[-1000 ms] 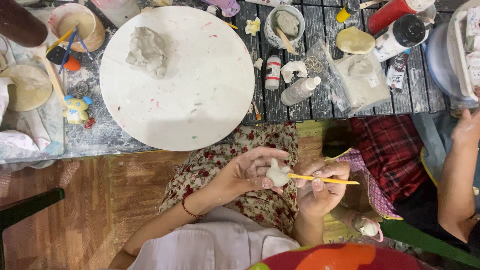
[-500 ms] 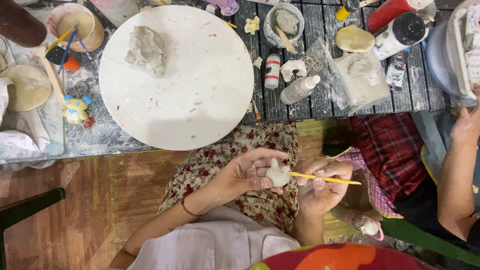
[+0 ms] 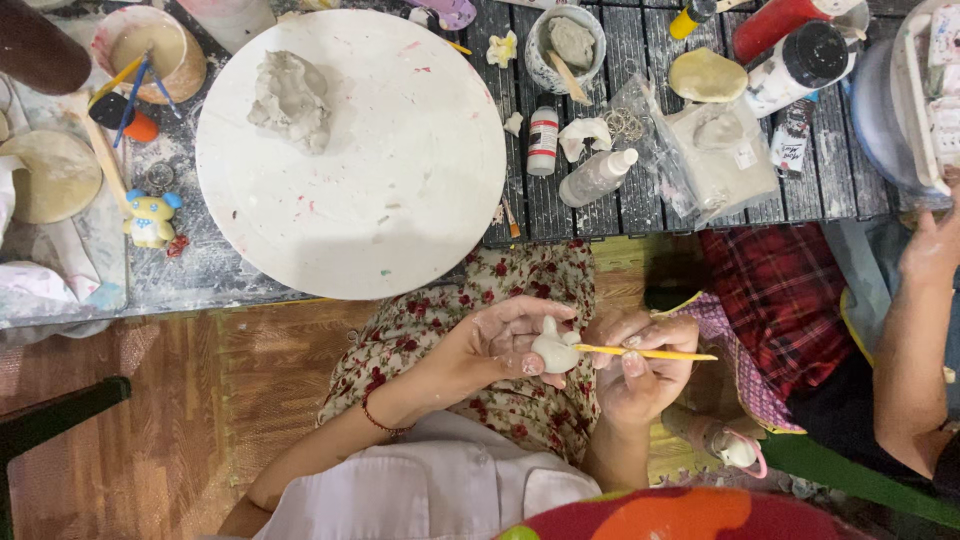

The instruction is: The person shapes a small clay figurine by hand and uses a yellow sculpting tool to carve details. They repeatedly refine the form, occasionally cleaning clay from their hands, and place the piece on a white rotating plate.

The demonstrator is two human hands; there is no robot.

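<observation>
Left hand [image 3: 500, 345] cups a small pale clay figurine [image 3: 555, 350] in curled fingers, over the floral-print lap. Right hand [image 3: 640, 365] pinches a thin yellow wooden modelling stick [image 3: 650, 353], tip touching the figurine's side. Since a second ago the stick has stayed level and the figurine has barely turned, so the detailing seems to be going on in the same spot. Ahead of the hands: a round white paint-flecked turntable board [image 3: 380, 190] bearing a grey clay lump [image 3: 292, 100], on a dark slatted table [image 3: 700, 205] crowded with bottles and bowls. Beyond the right hand, another person's forearm [image 3: 915, 340]. Wooden floor below.
</observation>
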